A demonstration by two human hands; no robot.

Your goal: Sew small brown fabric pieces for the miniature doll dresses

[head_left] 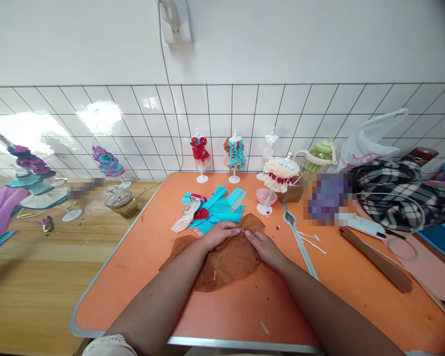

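Note:
Brown crumpled fabric (230,264) lies on the orange table under both hands. My left hand (222,235) has its fingers closed on the fabric's upper part. Across a small gap, my right hand (265,247) pinches the same fabric from the right. A thin whitish piece (242,230) shows between the two sets of fingertips; what it is cannot be made out. Another small white strip (214,275) rests on the lower part of the fabric. Just beyond the hands are bright blue fabric strips (222,210) and a red scrap (201,214).
Small dress forms in red (200,151) and turquoise (236,153) stand along the tiled wall. A pink bowl (266,197) sits beyond my right hand. To the right are a long brown strip (376,259) and checked cloth (385,190). A lidded cup (122,202) stands at left.

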